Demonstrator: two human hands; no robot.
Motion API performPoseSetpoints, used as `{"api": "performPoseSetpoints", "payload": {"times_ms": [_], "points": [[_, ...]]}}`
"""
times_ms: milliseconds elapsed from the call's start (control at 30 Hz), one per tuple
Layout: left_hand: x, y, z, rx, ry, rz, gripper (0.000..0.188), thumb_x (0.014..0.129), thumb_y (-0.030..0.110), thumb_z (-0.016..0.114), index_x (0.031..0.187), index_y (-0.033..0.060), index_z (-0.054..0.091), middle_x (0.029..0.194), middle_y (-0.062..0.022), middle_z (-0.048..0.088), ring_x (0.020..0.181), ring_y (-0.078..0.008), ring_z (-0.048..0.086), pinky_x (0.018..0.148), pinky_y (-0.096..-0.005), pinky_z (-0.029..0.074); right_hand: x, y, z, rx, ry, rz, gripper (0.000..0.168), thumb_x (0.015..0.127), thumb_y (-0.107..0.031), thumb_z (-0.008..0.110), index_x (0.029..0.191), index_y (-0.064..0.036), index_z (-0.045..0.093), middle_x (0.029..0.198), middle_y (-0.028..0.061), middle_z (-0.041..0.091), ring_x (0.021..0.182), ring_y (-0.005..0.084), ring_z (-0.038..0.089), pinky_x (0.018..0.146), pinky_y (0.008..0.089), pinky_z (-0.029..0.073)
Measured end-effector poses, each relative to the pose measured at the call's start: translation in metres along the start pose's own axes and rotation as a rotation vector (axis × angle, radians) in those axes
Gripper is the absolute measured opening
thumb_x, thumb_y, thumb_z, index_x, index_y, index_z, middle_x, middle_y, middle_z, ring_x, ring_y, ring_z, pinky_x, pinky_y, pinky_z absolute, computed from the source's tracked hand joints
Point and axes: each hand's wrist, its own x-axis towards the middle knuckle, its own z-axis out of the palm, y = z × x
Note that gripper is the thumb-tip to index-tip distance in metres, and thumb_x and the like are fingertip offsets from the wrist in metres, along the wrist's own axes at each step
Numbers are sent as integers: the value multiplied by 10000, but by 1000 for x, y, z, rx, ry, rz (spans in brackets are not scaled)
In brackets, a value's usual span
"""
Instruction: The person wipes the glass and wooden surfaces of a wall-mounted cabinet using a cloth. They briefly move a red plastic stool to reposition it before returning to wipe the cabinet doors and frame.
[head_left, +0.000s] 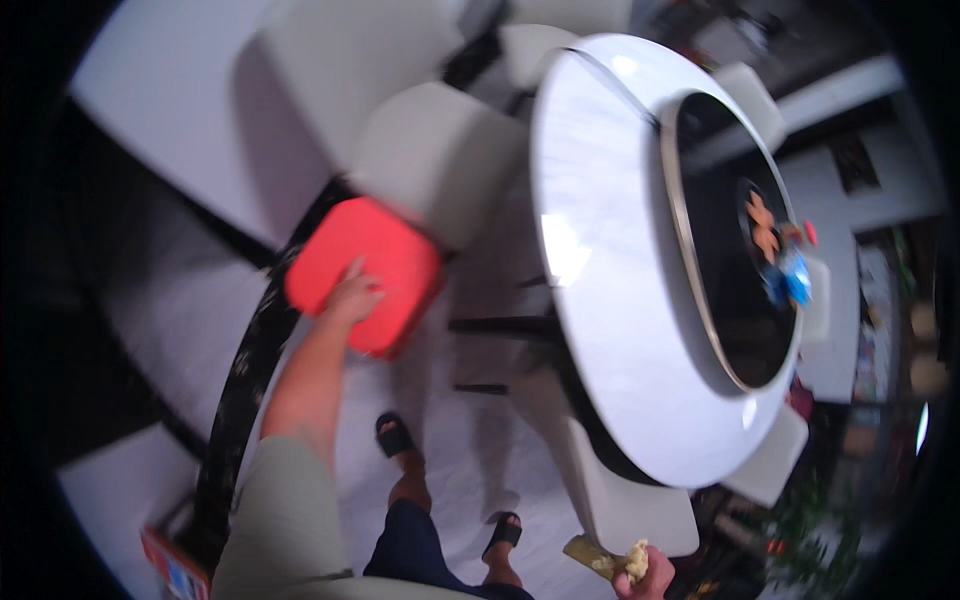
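My left hand (355, 297) lies on the top of a red stool (397, 255), its fingers spread over the surface. Blur hides whether any finger hooks into the seat. The stool stands between a pale chair (435, 142) and a black curved rail (247, 375). At the lower right, my right hand (646, 576) is closed around a pale yellow, crumbly piece of food (636, 561). A flat olive-brown piece (586, 556), perhaps a leaf or wrapper, sticks out beside it. This hand is close to the seat of another pale chair (637, 517).
A round white table (600, 330) fills the right side, with a black turntable (705, 195) on it. The turntable bears a dark plate with orange-brown pieces (761, 225) and a blue plastic packet (793, 279). Chairs surround the table. A leafy plant (817, 532) stands at lower right.
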Motion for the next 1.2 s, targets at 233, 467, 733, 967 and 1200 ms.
{"api": "performPoseSetpoints", "payload": {"times_ms": [233,467,733,967,1200], "points": [[11,22,41,183,191,-116,449,838,286,832,1194,97,635,1354,-172,609,1210,-381,625,1033,-480,509,-10,5,9,130,45,122,498,666,-288,858,1050,-65,632,734,109,632,586,347,617,530,442,487],[-6,-31,34,57,139,-44,587,752,188,908,1209,65,559,1211,-167,681,1137,-357,671,992,-435,523,-13,16,17,120,173,58,486,691,-303,851,1075,-65,673,717,56,600,626,249,608,582,363,484],[-225,-10,19,54,236,-42,653,730,191,937,1223,71,526,1161,-177,679,1072,-357,674,970,-438,535,-41,20,14,334,419,-31,546,758,-323,825,1189,-56,624,879,81,674,756,282,667,655,416,535],[-401,14,-10,-154,385,-70,548,682,164,951,1092,46,606,1106,-148,688,992,-333,679,911,-431,561,-308,33,35,609,-14,112,442,884,-394,686,1241,-142,617,997,137,710,929,357,704,784,475,565],[-532,50,43,238,437,-158,389,780,257,896,1055,96,672,922,-57,699,806,-259,684,665,-428,571,-791,71,158,491,-605,1166,527,824,-575,669,1133,-151,717,1175,118,740,1065,313,723,857,474,580]]}}
